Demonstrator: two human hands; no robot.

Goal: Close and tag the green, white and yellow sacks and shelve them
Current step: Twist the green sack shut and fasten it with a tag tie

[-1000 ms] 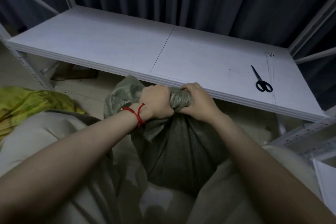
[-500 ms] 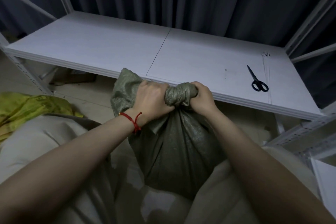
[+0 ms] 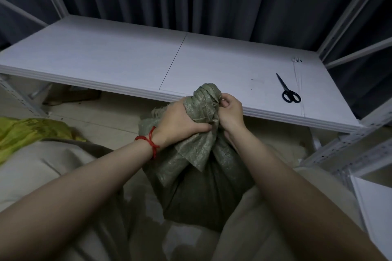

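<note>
A filled green woven sack [image 3: 197,186] stands on the floor between my knees, its top gathered into a twisted neck that sticks up in front of the white shelf board [image 3: 127,63]. My left hand [image 3: 180,122], a red cord on its wrist, grips the neck from the left. My right hand [image 3: 230,110] holds the neck's right side, its fingers curled against the bunched cloth. A yellow sack [image 3: 31,131] lies crumpled on the floor at far left. No white sack can be made out.
Black scissors [image 3: 288,91] lie on the shelf board's right part, beside a few thin white strips [image 3: 298,82]. Dark curtains hang behind the rack. White perforated uprights [image 3: 347,150] stand at right, another at the left edge.
The sack's neck has been turned from lying sideways between my hands to standing upright. My right hand moved up its right side; the view tilted down.
</note>
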